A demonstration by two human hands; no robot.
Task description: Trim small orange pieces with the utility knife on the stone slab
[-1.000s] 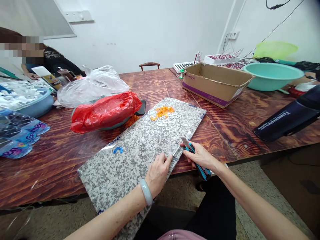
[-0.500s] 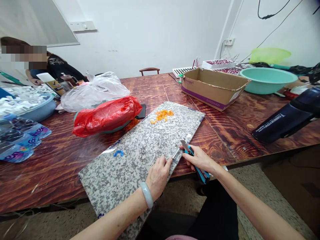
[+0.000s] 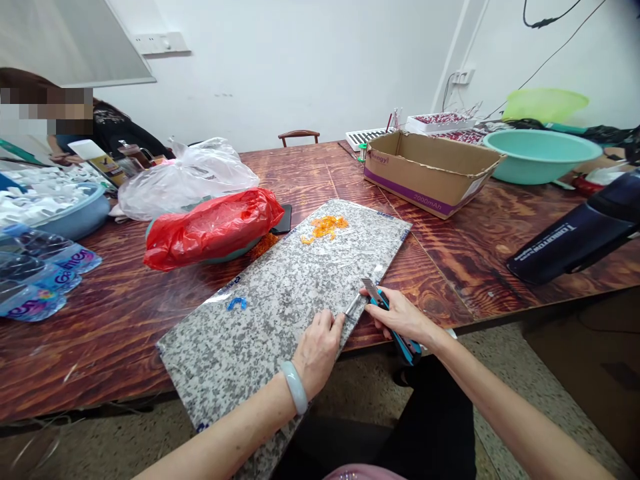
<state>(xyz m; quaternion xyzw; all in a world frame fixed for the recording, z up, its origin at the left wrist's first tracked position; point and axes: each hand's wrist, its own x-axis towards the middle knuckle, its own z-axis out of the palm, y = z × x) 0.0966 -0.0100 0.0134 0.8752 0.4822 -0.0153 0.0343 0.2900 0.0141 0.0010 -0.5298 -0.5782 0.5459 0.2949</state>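
My right hand [image 3: 399, 315] is closed around a blue and black utility knife [image 3: 409, 348], its blade extended and pointing up and away. Between the fingertips of both hands runs a thin silvery-white strip [image 3: 353, 306], just over the near right edge of the speckled stone slab [image 3: 240, 360]. My left hand [image 3: 320, 347] rests on that edge, thumb and finger pinching the strip's lower end. The right fingertips touch its upper end. Farther up the slab lie a heap of orange pieces [image 3: 327, 228] and thin clear strands [image 3: 345, 252]. Small blue pieces [image 3: 237, 303] lie near its left edge.
On the wooden table [image 3: 125, 320] are a red plastic bag [image 3: 215, 228], a white bag [image 3: 190, 177], a phone [image 3: 285, 219] and water bottles [image 3: 45, 287]. Right stand a cardboard box [image 3: 425, 180], a green basin [image 3: 543, 157] and a dark flask [image 3: 570, 233]. Another person [image 3: 125, 127] sits far left.
The view has shifted slightly. Both hands stay nearly in place, still holding the strip and the knife.
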